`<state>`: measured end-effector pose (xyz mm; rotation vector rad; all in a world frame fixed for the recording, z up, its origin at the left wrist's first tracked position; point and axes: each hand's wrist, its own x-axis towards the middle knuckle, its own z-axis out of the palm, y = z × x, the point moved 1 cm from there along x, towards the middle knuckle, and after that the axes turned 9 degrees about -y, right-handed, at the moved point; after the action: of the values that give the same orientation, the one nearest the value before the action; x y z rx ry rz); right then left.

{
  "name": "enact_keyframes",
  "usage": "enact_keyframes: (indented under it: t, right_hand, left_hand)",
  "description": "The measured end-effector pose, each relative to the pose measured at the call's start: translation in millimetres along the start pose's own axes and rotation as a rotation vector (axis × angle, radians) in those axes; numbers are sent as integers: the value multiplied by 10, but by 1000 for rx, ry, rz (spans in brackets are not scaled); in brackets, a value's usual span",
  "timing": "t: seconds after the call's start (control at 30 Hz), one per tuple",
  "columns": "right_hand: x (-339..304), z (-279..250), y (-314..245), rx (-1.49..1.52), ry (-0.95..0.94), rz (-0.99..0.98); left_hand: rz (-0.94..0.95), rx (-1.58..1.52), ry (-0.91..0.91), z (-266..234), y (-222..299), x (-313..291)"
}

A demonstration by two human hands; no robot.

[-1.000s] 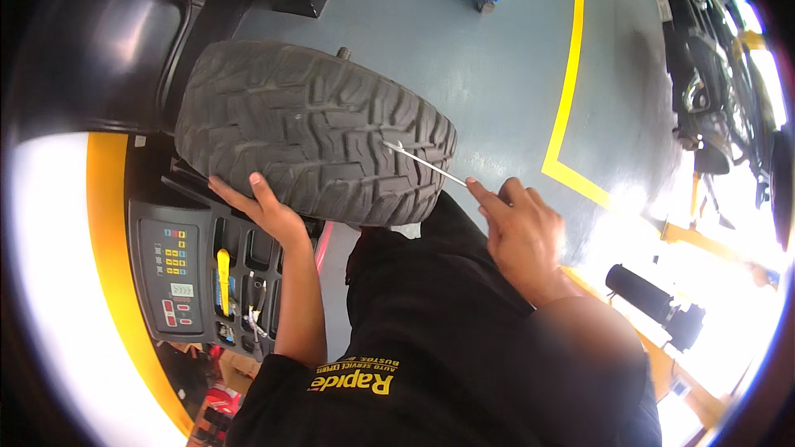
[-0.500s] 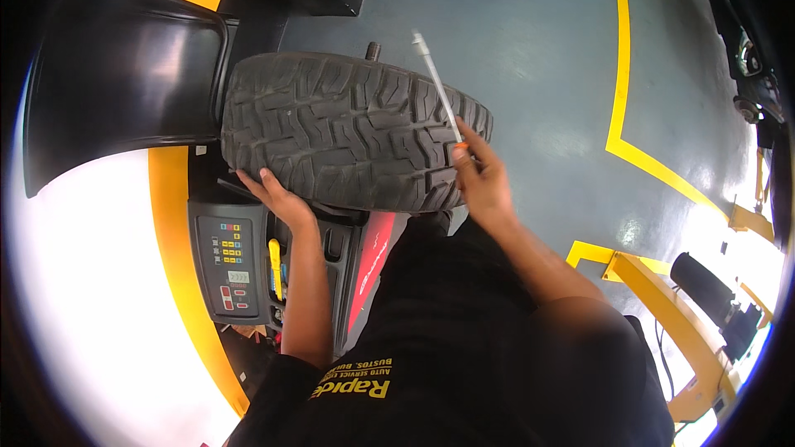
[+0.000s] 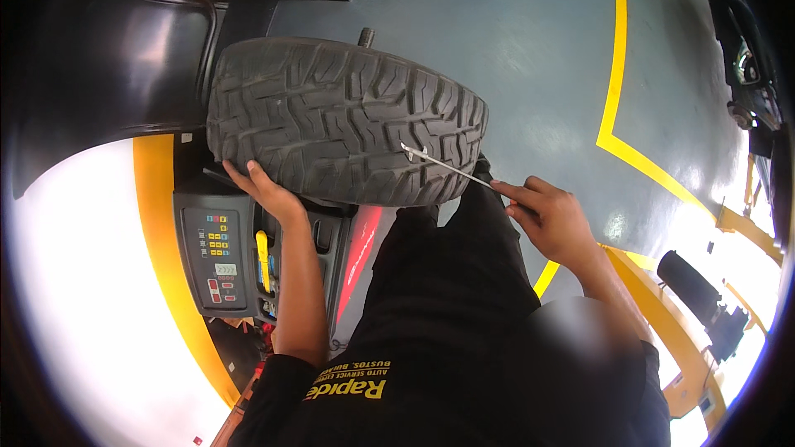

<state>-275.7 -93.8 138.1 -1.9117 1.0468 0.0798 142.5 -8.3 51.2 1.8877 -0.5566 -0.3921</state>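
Tyre [image 3: 339,120], black, chunky-treaded: stood beside a black curved hood [image 3: 124,58]. Left hand [image 3: 274,197]: lay open against its near edge. Right hand [image 3: 551,219]: gripped a slim metal tool [image 3: 455,169], tip at the tread. Control panel [image 3: 217,252], grey: sat left of the left forearm.
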Motion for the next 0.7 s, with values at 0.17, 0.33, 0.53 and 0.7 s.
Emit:
enact_keyframes:
  t: [0.17, 0.33, 0.53, 0.7]
  right_hand:
    - [47, -164, -268, -310, 4, 43]
    - [141, -403, -674, -669, 55, -61]
    - [484, -625, -1359, -962, -42, -196]
    - [327, -443, -950, -731, 37, 36]
  left_hand:
    - [-4, 12, -6, -4, -5, 15]
    - [4, -37, 7, 63, 35, 4]
    - [1, -116, 45, 42, -41, 5]
    - [-4, -37, 111, 75, -16, -48]
